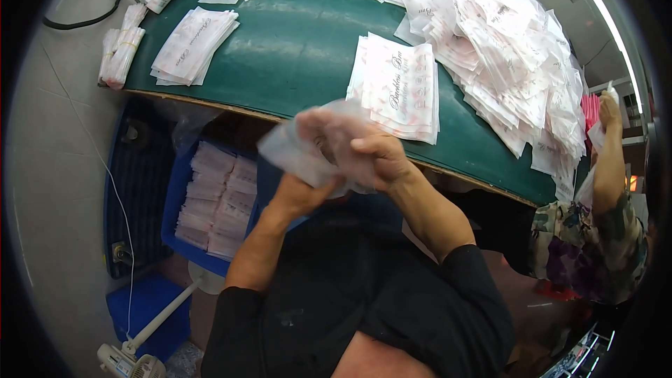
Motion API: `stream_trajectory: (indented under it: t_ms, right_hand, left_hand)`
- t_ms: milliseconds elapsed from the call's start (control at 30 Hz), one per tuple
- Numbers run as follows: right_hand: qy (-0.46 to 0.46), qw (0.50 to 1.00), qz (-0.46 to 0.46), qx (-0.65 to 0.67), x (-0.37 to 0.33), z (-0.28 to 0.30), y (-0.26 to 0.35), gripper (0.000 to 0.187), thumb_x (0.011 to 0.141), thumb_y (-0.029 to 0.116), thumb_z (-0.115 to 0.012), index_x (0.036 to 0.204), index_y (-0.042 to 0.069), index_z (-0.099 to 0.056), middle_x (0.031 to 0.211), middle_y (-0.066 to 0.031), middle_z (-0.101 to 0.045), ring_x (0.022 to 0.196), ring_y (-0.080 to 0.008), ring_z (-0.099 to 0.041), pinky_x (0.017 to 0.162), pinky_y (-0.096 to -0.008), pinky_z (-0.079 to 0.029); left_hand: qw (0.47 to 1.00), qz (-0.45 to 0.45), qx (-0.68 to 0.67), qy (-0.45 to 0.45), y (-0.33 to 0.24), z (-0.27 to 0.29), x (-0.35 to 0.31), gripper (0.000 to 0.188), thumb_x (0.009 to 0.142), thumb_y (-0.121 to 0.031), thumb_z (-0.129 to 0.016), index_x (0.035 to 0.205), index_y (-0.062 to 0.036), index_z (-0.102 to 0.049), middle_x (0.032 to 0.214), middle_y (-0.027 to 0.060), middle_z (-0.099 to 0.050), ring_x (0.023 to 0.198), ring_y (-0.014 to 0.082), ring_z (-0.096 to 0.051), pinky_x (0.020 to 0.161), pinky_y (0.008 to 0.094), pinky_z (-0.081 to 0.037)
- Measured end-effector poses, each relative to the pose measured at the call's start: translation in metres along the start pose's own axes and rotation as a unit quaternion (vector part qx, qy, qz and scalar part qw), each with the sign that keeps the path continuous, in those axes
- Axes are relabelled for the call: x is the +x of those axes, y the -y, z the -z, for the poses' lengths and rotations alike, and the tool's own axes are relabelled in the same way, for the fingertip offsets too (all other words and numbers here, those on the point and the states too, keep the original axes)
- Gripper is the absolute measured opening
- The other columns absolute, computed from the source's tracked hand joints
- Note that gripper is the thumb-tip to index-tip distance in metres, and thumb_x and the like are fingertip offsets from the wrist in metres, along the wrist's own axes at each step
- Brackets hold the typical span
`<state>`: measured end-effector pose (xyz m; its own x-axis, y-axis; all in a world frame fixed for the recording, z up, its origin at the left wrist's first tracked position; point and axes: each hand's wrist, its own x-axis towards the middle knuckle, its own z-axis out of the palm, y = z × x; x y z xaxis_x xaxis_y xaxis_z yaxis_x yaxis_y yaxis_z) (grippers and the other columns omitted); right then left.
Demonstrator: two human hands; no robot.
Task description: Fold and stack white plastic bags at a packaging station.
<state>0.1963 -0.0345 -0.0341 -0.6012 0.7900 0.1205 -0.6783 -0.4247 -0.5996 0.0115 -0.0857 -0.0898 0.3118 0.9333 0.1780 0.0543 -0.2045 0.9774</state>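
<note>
A translucent, frosted plastic bag (283,145) is held in front of my body, just off the near edge of the green table (280,49). My left hand (306,192) is closed on its lower side, fingers partly behind the film. My right hand (381,154) grips its right side, with the thumb on top and blurred fingers showing through or behind the plastic. What the bag contains, if anything, I cannot make out. Just beyond my right hand lies a neat stack of printed bags (399,87). Another small stack (192,45) rests farther left.
A large loose heap of printed bags (497,49) covers the table's right and far side. Banded bundles (122,54) sit at its left corner. Below, a blue crate (170,227) holds packed bags, near a white fan (129,360). A co-worker's raised arm (607,161) is at right.
</note>
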Motion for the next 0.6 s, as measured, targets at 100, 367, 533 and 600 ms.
stream_trajectory:
  t_ms: [100,367,533,600]
  right_hand:
    - [0.051,0.998,-0.025,0.001,0.007,0.000,0.002,0.079,0.088,0.026,-0.068,0.157,-0.002,-0.041,0.164,-0.0231,-0.038,0.151,-0.0353,-0.039,0.128,-0.0470,-0.022]
    - [-0.032,0.997,0.030,0.069,-0.010,0.003,0.008,0.075,0.090,0.026,-0.069,0.156,-0.001,-0.044,0.166,-0.0202,-0.037,0.151,-0.0324,-0.040,0.127,-0.0449,-0.026]
    - [-0.029,0.997,0.046,0.060,-0.007,0.001,0.007,0.076,0.094,0.031,-0.068,0.158,0.001,-0.040,0.168,-0.0191,-0.034,0.152,-0.0293,-0.039,0.127,-0.0446,-0.026]
    - [-0.044,0.995,0.060,0.066,-0.007,-0.001,0.012,0.082,0.097,0.039,-0.068,0.161,0.003,-0.033,0.169,-0.0191,-0.030,0.152,-0.0311,-0.038,0.128,-0.0446,-0.025]
  left_hand:
    - [0.999,-0.026,0.032,0.012,0.005,-0.012,-0.008,0.045,0.091,-0.011,-0.078,0.133,-0.0017,-0.064,0.126,0.0129,-0.070,0.117,0.0254,-0.066,0.100,0.0385,-0.052]
    - [0.999,-0.003,0.044,0.026,-0.005,-0.019,0.001,0.036,0.089,-0.009,-0.079,0.123,-0.0014,-0.069,0.116,0.0134,-0.073,0.110,0.0258,-0.070,0.097,0.0383,-0.054]
    - [0.997,-0.029,0.062,0.036,0.000,-0.018,0.012,0.037,0.091,-0.014,-0.080,0.124,-0.0020,-0.068,0.116,0.0146,-0.074,0.106,0.0278,-0.072,0.091,0.0384,-0.055]
    - [0.996,-0.038,0.069,0.037,-0.002,-0.017,0.015,0.037,0.092,-0.015,-0.079,0.124,-0.0009,-0.068,0.117,0.0137,-0.074,0.106,0.0258,-0.071,0.092,0.0374,-0.055]
